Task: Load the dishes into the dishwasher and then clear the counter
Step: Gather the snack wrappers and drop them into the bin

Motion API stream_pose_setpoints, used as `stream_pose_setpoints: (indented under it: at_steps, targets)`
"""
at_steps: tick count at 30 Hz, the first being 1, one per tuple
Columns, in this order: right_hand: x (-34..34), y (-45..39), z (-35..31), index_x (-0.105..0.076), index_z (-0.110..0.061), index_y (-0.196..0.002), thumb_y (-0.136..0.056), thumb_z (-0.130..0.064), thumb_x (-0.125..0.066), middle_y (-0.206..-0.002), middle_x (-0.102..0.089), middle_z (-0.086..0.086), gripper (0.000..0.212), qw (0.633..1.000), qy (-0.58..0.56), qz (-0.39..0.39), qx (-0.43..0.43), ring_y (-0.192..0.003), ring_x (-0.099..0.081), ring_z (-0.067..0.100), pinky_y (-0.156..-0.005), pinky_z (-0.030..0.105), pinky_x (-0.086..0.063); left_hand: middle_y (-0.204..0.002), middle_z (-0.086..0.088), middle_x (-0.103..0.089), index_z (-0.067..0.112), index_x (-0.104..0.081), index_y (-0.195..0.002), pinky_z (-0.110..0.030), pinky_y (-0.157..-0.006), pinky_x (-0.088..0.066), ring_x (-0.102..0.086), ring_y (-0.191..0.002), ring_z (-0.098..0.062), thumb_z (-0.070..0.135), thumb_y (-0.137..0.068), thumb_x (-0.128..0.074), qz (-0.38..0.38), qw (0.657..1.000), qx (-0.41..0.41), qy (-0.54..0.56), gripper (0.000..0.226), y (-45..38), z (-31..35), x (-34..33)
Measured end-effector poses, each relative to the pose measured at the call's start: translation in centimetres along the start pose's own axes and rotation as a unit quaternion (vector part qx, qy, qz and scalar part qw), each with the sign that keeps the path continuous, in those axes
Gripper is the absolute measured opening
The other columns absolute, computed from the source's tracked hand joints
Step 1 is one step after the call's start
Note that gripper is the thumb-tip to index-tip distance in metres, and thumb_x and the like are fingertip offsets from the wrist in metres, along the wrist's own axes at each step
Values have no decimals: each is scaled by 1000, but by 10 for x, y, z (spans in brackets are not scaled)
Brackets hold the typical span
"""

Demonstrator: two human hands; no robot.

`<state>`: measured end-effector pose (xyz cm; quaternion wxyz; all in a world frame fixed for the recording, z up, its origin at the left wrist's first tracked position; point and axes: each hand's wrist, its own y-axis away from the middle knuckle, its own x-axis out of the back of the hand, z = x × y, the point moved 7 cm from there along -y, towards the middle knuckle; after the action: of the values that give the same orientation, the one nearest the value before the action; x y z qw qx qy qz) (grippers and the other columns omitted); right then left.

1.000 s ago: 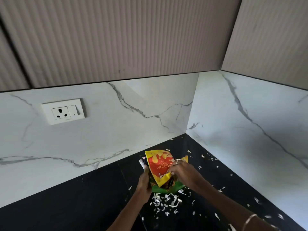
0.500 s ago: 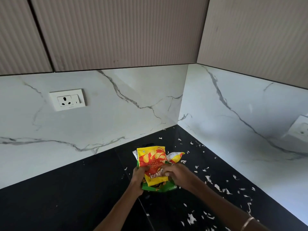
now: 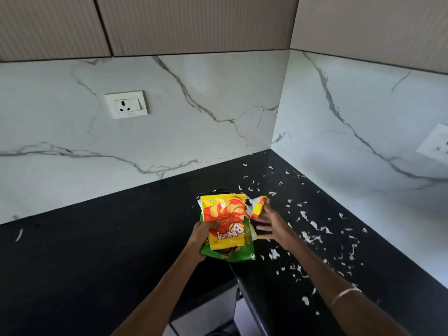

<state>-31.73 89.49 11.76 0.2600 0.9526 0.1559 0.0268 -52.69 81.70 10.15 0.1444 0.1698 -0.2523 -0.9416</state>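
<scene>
Head view, looking down into the corner of a glossy black stone counter [image 3: 97, 251] backed by white grey-veined marble walls [image 3: 194, 132]. The left hand [image 3: 202, 238] is clenched on a bunch of snack wrappers held above the counter: a yellow and red crinkled foil chip packet [image 3: 224, 221] lies upside down on top, with a green foil packet [image 3: 238, 254] under it, thumb pressed on the yellow face. The right hand [image 3: 272, 226] is just beside the bunch with fingers spread and loose; its upper fingers touch a crumpled white and red wrapper scrap [image 3: 255, 207], though I cannot tell whether they grip it. A thin gold bangle [image 3: 345, 293] sits on the right forearm. Small white torn paper bits [image 3: 312, 236] lie scattered over the counter to the right, toward the corner. A white wall socket with a switch [image 3: 126, 104] is set in the left wall
</scene>
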Motion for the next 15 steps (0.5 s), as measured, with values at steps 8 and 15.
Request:
stream_pose_setpoints:
  at_steps: [8, 15]
  targets:
    - [-73, 66, 50, -62, -11, -126, -93, -26, -65, -110, -73, 9, 37, 993, 83, -77, 27, -103, -70, 27, -93, 47, -55, -95, -20, -74, 3, -64, -109, -55, -85, -56, -72, -88, -38, 8, -87, -67, -2, 998, 6, -60, 23, 58, -29, 55]
    - [-109, 135, 129, -66, -15, -115, -87, -17, -72, -99, -74, 2, 29, 991, 126, -7, 49, -85, -70, 12, -68, 21, -53, -90, -15, -75, 3, -68, -101, -44, -78, -60, -73, -79, -29, 10, -80, -76, 18, 994, 21, -107, 23, 118, -101, 109]
